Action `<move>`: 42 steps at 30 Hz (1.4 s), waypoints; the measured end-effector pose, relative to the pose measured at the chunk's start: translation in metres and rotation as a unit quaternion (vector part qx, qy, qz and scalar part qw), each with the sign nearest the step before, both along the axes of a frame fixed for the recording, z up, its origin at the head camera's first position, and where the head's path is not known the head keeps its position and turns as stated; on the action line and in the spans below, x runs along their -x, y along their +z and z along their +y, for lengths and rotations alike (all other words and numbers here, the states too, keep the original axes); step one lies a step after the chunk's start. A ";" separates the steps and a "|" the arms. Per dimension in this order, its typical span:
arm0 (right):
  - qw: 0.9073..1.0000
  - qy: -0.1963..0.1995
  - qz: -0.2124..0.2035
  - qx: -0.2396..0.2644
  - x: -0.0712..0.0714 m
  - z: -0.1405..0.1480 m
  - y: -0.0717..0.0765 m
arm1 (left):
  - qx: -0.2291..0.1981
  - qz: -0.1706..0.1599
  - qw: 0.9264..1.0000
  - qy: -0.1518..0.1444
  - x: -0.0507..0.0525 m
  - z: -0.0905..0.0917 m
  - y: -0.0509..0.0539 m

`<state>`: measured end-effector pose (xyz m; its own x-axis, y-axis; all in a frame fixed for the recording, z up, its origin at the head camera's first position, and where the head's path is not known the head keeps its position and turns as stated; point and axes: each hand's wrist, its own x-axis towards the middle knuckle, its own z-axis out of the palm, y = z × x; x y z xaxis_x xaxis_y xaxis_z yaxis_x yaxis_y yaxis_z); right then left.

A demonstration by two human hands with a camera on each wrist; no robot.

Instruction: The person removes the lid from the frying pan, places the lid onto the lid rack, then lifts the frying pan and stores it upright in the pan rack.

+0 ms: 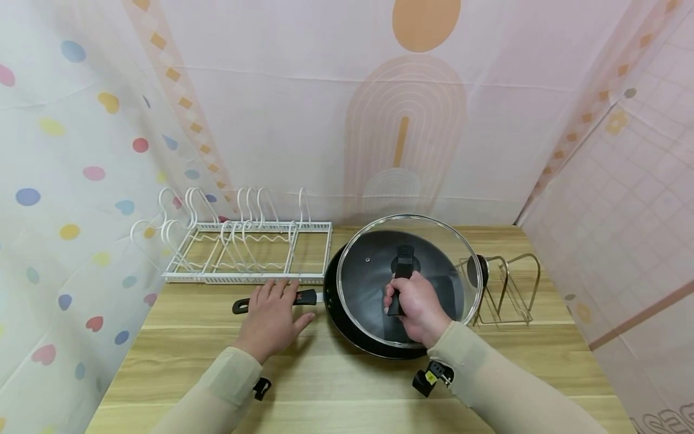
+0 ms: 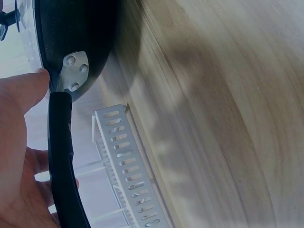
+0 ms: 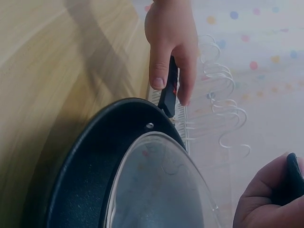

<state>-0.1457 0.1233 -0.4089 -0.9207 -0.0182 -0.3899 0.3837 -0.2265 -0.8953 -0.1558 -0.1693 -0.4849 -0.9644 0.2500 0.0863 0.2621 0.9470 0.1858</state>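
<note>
My right hand [image 1: 416,304] grips the upright black handle [image 1: 404,265] of a glass lid [image 1: 434,241] with a steel rim. The lid is held over a black frying pan [image 1: 347,331], shifted toward the back right, and the pan's near-left rim shows past it. In the right wrist view a gap separates the lid's edge from the pan [image 3: 80,190]. My left hand [image 1: 273,319] lies over the pan's black handle [image 2: 61,142], fingers stretched across it and thumb apart. Light shows between palm and handle in the left wrist view.
A white wire rack [image 1: 246,278] stands left of the pan at the back of the wooden table [image 1: 347,398]. To the right is a gold wire rack [image 1: 506,319] with a small dark round object [image 1: 478,271] in it. Patterned curtains [image 1: 303,120] hang behind and at both sides.
</note>
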 end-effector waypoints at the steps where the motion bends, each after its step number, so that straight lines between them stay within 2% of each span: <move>1: 1.000 0.001 0.001 -0.002 0.000 0.001 0.001 | -0.002 0.000 1.000 0.000 0.000 0.000 0.000; 18: 0.999 0.020 0.012 -0.026 0.003 0.024 0.023 | -0.013 -0.007 1.000 -0.027 0.001 0.014 0.008; 24: 0.999 0.015 0.017 -0.036 0.003 0.033 0.031 | -0.015 -0.011 0.999 -0.034 0.003 0.020 0.010; 33: 0.999 0.005 0.022 -0.042 0.004 0.044 0.033 | -0.015 -0.022 0.999 -0.041 0.006 0.027 0.012; 42: 0.998 0.009 0.019 -0.058 0.003 0.052 0.037 | -0.017 -0.016 0.998 -0.054 0.009 0.036 0.013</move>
<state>-0.1490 0.1758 -0.3716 -0.9350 0.0082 -0.3546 0.3514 -0.1130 -0.9294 -0.1651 -0.1335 -0.4716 -0.9345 0.3500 0.0651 0.3554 0.9067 0.2271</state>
